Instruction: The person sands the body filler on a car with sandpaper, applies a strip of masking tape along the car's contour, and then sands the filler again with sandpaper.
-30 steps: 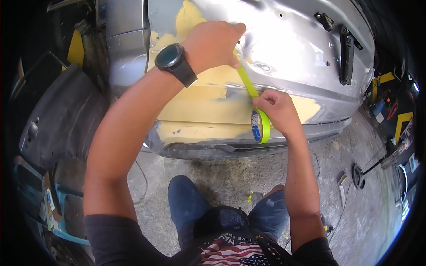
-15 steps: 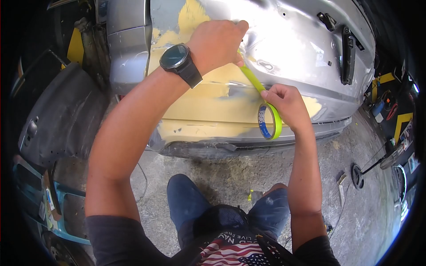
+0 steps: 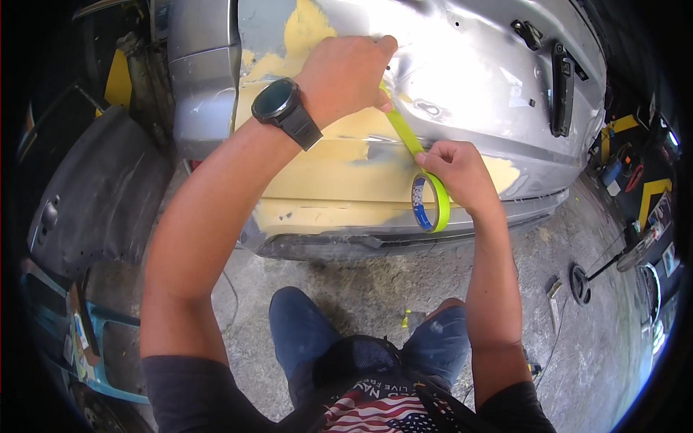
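roll of lime-yellow adhesive tape (image 3: 443,209), one — right of centre, hanging just below the right hand (image 3: 463,175), the nearer, which pinches its strip (image 3: 404,132). strip: straight, long axis slanting upper left to the left hand (image 3: 348,76), grasping the far end — silver car panel (image 3: 484,90) behind.

Cam's riding on the person's own head, so it's looking forward and pretty steeply down. It's sitting close: the shirt (image 3: 375,413) is filling the bottom edge, legs (image 3: 303,328) are showing just above, left hand (image 3: 346,78) and right hand (image 3: 462,173) are sitting upper-middle. The car (image 3: 473,90) is taking up the top, floor (image 3: 538,274) showing below. The lens is curving everything, black corners included.
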Demonstrator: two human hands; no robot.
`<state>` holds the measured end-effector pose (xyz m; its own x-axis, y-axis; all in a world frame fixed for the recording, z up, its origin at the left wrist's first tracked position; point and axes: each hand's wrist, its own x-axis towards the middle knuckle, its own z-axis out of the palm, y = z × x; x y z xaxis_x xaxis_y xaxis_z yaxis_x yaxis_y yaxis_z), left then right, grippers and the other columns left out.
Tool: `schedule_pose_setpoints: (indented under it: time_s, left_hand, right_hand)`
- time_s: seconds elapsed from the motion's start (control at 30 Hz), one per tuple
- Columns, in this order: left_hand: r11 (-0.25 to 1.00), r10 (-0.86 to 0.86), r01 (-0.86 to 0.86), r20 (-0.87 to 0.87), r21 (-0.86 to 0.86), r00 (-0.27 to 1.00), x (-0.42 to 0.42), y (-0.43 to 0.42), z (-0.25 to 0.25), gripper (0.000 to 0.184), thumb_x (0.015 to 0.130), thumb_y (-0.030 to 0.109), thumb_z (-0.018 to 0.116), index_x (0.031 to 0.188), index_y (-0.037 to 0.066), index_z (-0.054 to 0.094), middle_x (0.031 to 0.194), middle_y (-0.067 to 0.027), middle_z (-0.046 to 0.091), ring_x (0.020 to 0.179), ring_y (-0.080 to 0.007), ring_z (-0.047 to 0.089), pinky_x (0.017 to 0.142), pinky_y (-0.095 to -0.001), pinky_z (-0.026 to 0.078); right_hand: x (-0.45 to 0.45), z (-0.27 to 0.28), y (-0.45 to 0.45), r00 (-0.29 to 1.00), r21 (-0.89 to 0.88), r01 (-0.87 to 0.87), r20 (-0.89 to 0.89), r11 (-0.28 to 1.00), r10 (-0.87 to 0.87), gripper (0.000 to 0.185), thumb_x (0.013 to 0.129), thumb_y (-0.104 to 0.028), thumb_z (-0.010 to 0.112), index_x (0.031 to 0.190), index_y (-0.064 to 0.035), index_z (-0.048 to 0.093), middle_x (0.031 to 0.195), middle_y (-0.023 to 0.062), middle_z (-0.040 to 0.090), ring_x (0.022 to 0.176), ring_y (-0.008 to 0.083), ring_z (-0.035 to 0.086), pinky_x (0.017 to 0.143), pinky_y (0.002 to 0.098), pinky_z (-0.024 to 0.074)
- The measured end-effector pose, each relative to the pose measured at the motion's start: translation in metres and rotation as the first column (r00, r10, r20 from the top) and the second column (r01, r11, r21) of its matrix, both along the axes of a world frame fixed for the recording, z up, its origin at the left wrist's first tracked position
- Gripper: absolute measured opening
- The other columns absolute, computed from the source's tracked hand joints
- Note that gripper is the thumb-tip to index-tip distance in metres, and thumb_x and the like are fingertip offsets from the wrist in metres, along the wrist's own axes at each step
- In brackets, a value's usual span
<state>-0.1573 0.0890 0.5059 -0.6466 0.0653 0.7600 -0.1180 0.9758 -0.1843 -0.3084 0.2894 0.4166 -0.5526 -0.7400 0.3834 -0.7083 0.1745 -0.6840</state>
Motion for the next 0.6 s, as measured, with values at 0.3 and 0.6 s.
schedule_pose_setpoints:
  time_s: [0.3, 0.6]
  left_hand:
    - [1.0, -0.017, 0.017, -0.03, -0.011, 0.999, -0.002, 0.001, -0.003, 0.063, 0.065, 0.033, 0.092, 0.105, 0.003, 0.054, 0.087, -0.0185, 0.069, 0.087, -0.0423, 0.066, 0.072, -0.0492, 0.051]
    - [0.999, 0.04, -0.04, -0.009, 0.027, 0.999, -0.001, 0.008, -0.002, 0.062, 0.064, 0.032, 0.093, 0.102, 0.002, 0.054, 0.085, -0.0183, 0.069, 0.086, -0.0422, 0.067, 0.072, -0.0491, 0.051]
  right_hand:
    - [0.002, 0.003, 0.0, 1.0, -0.01, 0.02, 0.007, 1.0, -0.02, 0.031, 0.088, -0.029, 0.074, 0.078, 0.0004, 0.07, 0.06, 0.0015, 0.057, 0.056, 0.01, 0.051, 0.053, 0.0322, 0.0423]
    - [0.006, 0.01, 0.001, 0.998, -0.001, 0.048, -0.041, 0.999, -0.048, 0.028, 0.09, -0.024, 0.074, 0.075, 0.0003, 0.069, 0.062, -0.0001, 0.058, 0.057, 0.0079, 0.049, 0.053, 0.0299, 0.0405]
